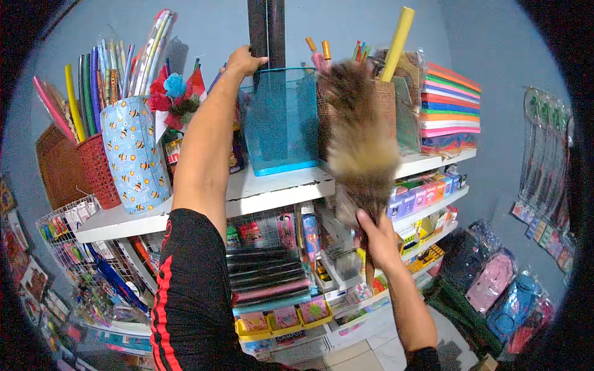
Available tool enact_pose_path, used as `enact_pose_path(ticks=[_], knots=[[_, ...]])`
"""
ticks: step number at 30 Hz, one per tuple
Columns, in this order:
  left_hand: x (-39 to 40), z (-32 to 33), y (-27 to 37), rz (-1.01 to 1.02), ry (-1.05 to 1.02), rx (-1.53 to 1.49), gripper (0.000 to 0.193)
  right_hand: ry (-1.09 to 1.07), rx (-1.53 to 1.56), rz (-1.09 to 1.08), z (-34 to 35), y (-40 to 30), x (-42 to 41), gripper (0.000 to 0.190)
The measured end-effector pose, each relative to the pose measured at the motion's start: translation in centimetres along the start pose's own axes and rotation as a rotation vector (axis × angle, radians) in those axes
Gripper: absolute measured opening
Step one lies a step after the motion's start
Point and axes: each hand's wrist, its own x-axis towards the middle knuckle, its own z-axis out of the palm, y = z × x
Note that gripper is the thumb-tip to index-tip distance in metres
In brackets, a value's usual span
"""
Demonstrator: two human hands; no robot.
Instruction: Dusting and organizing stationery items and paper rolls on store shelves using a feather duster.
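Note:
My right hand grips a brown feather duster near the base of its feathers. The feathers point up and blur in front of the shelf top, just right of a blue mesh bin. Part of the duster's handle sticks out below the hand. My left hand is at the bin's upper left rim, thumb above the edge; some of its fingers are hidden. The bin stands near the front of the white shelf top.
Left of the bin are fabric flowers, a bee-patterned cylinder and a red woven basket of rolls. A yellow roll and stacked coloured sheets stand right. Packaged goods fill lower shelves; wrapped bags lie lower right.

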Motion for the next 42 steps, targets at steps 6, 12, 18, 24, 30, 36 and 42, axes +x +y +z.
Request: enact_pose_path(ticks=[6, 12, 18, 24, 30, 36, 42], knots=[[2.4, -2.3, 0.1, -0.004, 0.122, -0.057, 0.06, -0.147, 0.035, -0.072, 4.4, -6.7, 8.0, 0.025], [3.4, -7.1, 1.9, 0.23, 0.407, -0.209, 0.057, -0.137, 0.123, -0.063, 6.5, -8.2, 10.6, 0.023], [1.0, -15.6, 6.3, 0.17, 0.414, -0.42, 0.044, -0.142, 0.113, -0.115, 6.7, -8.9, 11.2, 0.023], [-4.0, -22.8, 8.7, 0.262, 0.709, -0.312, 0.044, -0.073, 0.239, -0.206, 4.4, -9.0, 9.5, 0.034], [-16.2, -25.1, 9.6, 0.27, 0.637, -0.533, 0.034, -0.02, 0.283, -0.3, 0.4, -6.1, 6.5, 0.032], [-27.4, -29.4, 6.4, 0.24, 0.931, -0.232, 0.061, 0.094, 0.283, -0.198, -4.0, -0.3, 2.0, 0.026], [-36.9, -32.5, 5.4, 0.209, 0.74, -0.579, 0.028, 0.165, -0.178, 0.003, -11.1, 9.9, -6.7, 0.038]])
